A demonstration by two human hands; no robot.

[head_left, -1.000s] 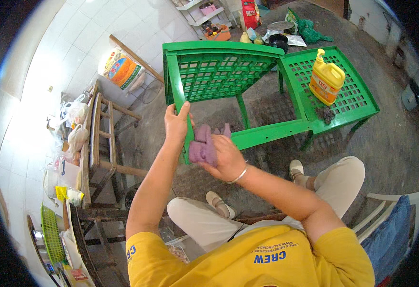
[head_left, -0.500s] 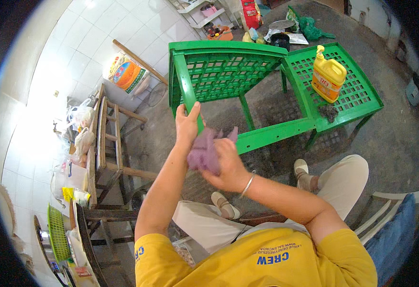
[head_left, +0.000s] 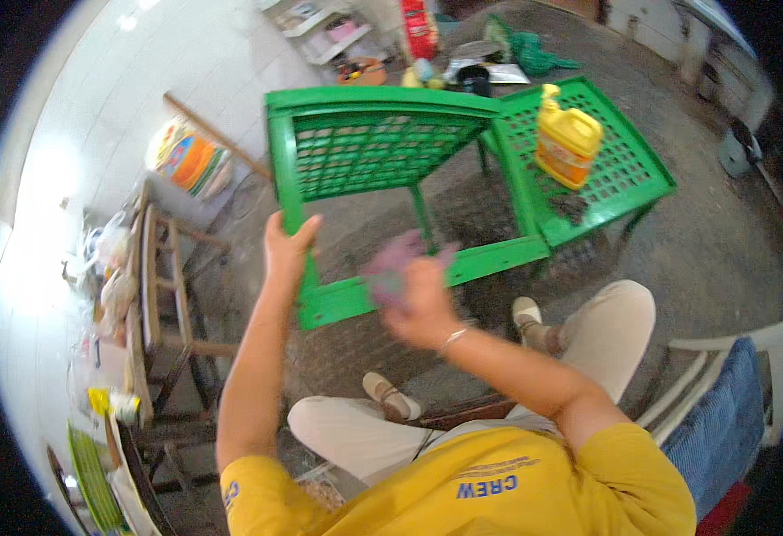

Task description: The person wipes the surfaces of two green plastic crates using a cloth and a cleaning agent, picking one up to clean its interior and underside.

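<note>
Cloth (head_left: 396, 263) bunched in your right hand (head_left: 423, 304) presses the green table's (head_left: 499, 255) lower rail, running left-right; your left hand (head_left: 286, 250) clamps its upright leg.

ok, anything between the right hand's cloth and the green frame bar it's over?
Nothing visible. The right hand holds the purple cloth against or just above the lower bar of the green plastic frame; motion blur hides contact. The left hand grips the frame's upright.
</note>
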